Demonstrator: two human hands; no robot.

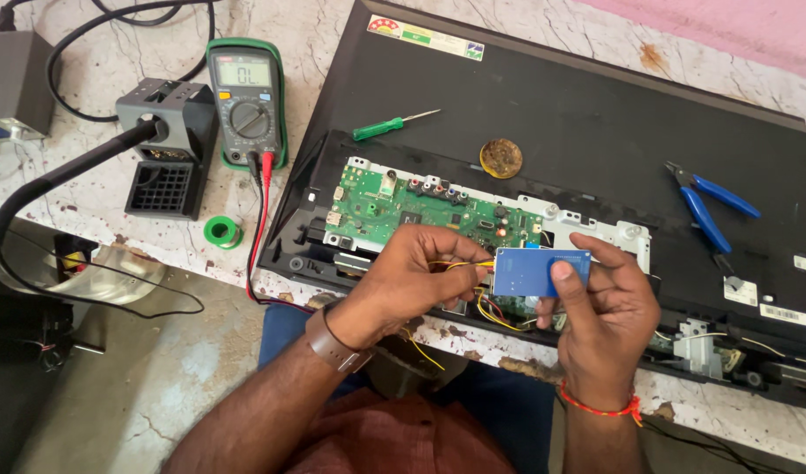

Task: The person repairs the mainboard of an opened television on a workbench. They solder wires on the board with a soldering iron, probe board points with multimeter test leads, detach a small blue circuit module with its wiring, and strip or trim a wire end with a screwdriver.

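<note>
Centrally, the small blue circuit board [541, 271] sat pinched in the right hand [605, 312]: the thumb pressed flat on its near face at about 4 o'clock on the board, while the other fingers curled behind its right edge and top corner. It was a thin, smooth, rectangular piece held upright and facing the wearer, just above the near edge of the opened black television back [596, 132].

At 9 o'clock from the board, the left hand [411, 276] was closed around thin yellow wires [462, 264], fingertips bunched on them just beside the board's left edge. More yellow strands looped down below the board at 6 o'clock. A brown strap circled the left wrist, a red thread the right.

Behind the hands, at 12 o'clock, lay the green main board [420, 211], flat, densely studded with small parts and coloured round sockets, framed by pale metal brackets.

Farther off at 11 o'clock rested a green-handled screwdriver [390, 126] with a slim steel shaft; at 12 o'clock a round, rusty-brown tin [501, 158]; at 2 o'clock blue-handled cutters [705, 206]. At 10 o'clock stood a green-cased multimeter [247, 101] with red and black leads, a grey boxy soldering-iron stand [166, 145], and a small green solder spool [222, 233], all on a speckled, worn marble tabletop [96, 189].
</note>
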